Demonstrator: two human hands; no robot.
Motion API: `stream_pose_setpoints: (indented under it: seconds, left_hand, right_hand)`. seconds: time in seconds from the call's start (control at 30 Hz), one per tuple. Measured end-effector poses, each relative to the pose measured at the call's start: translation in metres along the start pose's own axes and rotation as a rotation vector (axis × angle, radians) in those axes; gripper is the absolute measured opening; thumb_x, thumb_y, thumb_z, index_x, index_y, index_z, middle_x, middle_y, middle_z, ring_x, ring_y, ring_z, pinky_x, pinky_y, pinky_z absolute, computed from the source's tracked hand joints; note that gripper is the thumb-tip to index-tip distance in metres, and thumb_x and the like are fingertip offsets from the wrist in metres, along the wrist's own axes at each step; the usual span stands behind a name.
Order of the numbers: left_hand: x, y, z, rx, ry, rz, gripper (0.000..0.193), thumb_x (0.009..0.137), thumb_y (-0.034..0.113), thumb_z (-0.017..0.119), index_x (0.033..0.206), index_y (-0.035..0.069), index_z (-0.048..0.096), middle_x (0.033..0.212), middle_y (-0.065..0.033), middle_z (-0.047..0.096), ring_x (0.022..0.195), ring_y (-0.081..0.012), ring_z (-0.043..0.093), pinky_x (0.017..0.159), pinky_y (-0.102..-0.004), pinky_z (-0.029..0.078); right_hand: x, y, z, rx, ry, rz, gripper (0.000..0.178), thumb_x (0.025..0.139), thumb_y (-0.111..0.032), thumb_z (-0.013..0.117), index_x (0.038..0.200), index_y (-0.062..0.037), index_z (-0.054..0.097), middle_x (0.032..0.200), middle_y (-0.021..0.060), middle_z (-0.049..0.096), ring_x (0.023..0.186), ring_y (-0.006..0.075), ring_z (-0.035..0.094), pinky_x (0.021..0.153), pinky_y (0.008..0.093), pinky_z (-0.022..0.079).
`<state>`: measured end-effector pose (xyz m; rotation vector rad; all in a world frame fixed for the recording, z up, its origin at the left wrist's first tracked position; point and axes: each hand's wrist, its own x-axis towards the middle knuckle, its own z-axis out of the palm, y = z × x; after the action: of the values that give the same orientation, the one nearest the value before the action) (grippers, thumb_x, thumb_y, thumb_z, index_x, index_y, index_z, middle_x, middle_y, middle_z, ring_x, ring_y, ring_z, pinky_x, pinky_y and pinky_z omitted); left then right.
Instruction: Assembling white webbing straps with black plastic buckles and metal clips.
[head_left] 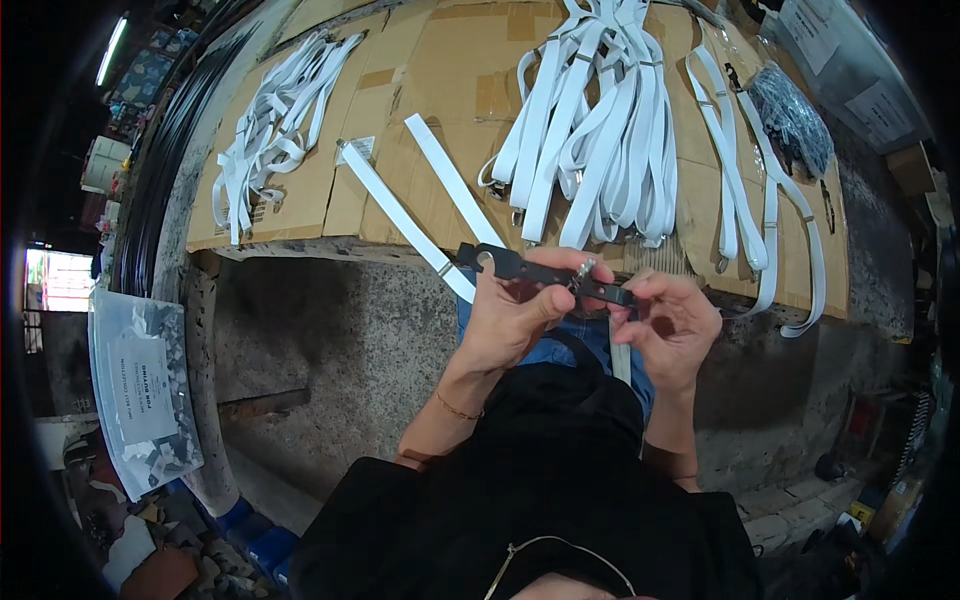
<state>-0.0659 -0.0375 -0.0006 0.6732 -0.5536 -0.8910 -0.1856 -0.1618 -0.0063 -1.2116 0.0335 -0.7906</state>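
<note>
Nearest us, our left hand (515,310) and right hand (668,322) both pinch a short black strap (545,270), held level between them above our lap, just in front of the table edge. We see a small metal clip (582,271) on the strap between our thumbs. Beyond it, white straps (600,130) lie heaped on the cardboard-covered table (440,60), with a smaller white bundle (272,125) far left.

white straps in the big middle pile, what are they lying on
The white straps lie on flattened brown cardboard spread over the bench top. The cardboard hides the bench surface beneath; only its rough grey front face shows below the edge.
</note>
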Motion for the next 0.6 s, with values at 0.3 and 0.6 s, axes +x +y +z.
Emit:
stream_pose_setpoints:
  seconds: [0.3, 0.6]
  left_hand:
    - [0.005, -0.004, 0.007, 0.011, 0.059, -0.082, 0.041, 0.083, 0.03, 0.065, 0.105, -0.004, 0.057, 0.092, -0.0172, 0.06, 0.076, -0.0216, 0.059, 0.074, -0.0333, 0.048]
    - [0.005, 0.004, 0.012, -0.017, 0.066, -0.105, 0.039, 0.085, 0.025, 0.064, 0.103, -0.009, 0.058, 0.087, -0.0123, 0.062, 0.075, -0.0177, 0.06, 0.07, -0.0285, 0.048]
  right_hand:
    - [0.043, 0.013, -0.006, 0.179, -0.313, 0.187, 0.08, 0.067, -0.037, 0.079, 0.125, 0.0029, 0.042, 0.12, 0.0168, 0.051, 0.101, 0.0207, 0.055, 0.074, 0.0274, 0.049]
    - [0.052, 0.02, 0.01, 0.402, -0.354, 0.39, 0.096, 0.064, -0.039, 0.081, 0.134, 0.004, 0.031, 0.129, 0.023, 0.045, 0.108, 0.0248, 0.055, 0.066, 0.0245, 0.055]
